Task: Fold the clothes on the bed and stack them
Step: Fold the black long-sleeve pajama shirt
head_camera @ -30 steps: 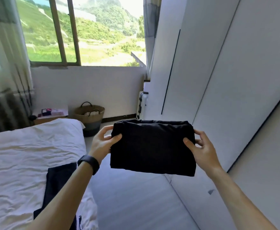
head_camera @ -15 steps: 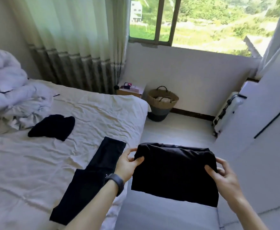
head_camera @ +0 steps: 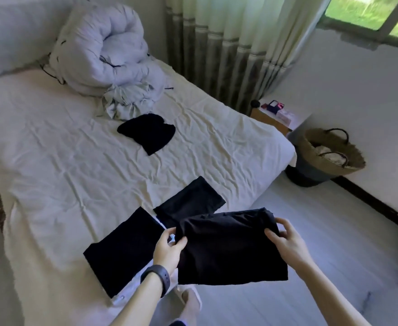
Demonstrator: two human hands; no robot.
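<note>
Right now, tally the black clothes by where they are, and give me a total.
Folded black garment held by left hand and right hand: 1
Flat black garments at the near edge of the bed: 2
Small black garment mid-bed: 1
Total: 4

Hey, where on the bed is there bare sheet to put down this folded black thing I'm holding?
Widest bare sheet: left of the small black garment and the long black garment. Another strip lies between those two. Crowded: the near edge by the long garment, and the head end around the rolled duvet.
</note>
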